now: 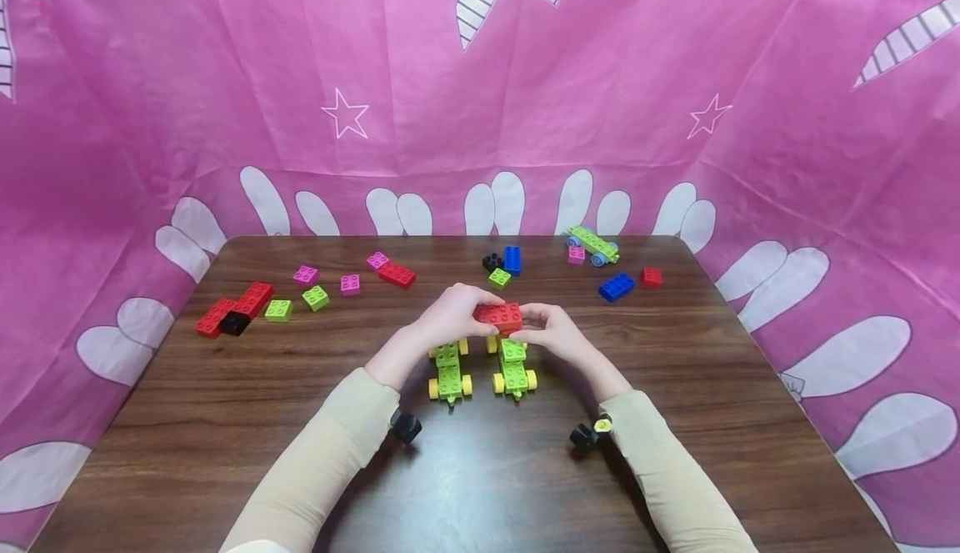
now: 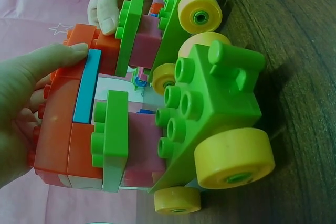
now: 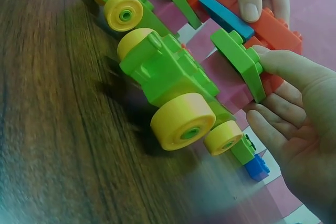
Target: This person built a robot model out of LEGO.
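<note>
Two green wheeled bases with yellow wheels stand side by side, the left base (image 1: 450,380) and the right base (image 1: 514,378). Each carries a pink brick (image 2: 144,142) and a green piece (image 3: 239,56) above it. Red bricks (image 1: 504,316) span the top between the two stacks, with a thin blue piece (image 2: 87,87) under them. My left hand (image 1: 455,317) grips the red bricks from the left, thumb on the near side beside the blue piece. At the right end, my right hand (image 1: 557,332) pinches a red brick between thumb and fingers, thumb close by the green piece.
Red bricks (image 1: 255,299), a black brick (image 1: 235,323) and green bricks (image 1: 279,310) lie at left. Pink bricks (image 1: 350,284) sit farther back. Blue bricks (image 1: 617,287), a red brick (image 1: 652,277) and a green base with blue wheels (image 1: 594,244) are at back right.
</note>
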`<state>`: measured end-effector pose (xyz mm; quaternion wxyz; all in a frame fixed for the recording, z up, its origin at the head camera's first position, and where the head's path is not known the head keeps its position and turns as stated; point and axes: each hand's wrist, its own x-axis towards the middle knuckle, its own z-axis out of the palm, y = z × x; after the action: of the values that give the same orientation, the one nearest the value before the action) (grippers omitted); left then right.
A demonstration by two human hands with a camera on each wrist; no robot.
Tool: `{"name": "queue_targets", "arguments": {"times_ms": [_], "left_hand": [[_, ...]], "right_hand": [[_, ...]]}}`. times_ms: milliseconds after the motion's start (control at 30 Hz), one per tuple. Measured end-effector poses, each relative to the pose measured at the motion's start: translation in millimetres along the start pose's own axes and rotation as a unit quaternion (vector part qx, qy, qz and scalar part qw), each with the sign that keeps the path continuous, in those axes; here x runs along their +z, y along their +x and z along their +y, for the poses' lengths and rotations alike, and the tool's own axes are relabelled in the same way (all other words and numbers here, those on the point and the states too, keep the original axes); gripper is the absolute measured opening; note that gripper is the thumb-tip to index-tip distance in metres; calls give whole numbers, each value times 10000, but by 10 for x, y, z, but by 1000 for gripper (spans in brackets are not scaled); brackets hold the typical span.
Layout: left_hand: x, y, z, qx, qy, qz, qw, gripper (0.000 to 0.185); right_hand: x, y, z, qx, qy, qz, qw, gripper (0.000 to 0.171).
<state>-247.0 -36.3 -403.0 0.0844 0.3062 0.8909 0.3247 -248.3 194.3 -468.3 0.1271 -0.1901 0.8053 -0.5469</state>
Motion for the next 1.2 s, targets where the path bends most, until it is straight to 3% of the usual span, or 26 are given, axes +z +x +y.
{"name": "queue_targets", "arguments": {"times_ms": [533,1200], "left_hand": [[-11,40,15,86,202,-265,9994,42],[27,46,49,-115,184,-159,9996,41]], "right_hand": [[40,9,10,-9,-55,-14,10000,38],[37,-6,2,-119,-172,37,9998,39]]}}
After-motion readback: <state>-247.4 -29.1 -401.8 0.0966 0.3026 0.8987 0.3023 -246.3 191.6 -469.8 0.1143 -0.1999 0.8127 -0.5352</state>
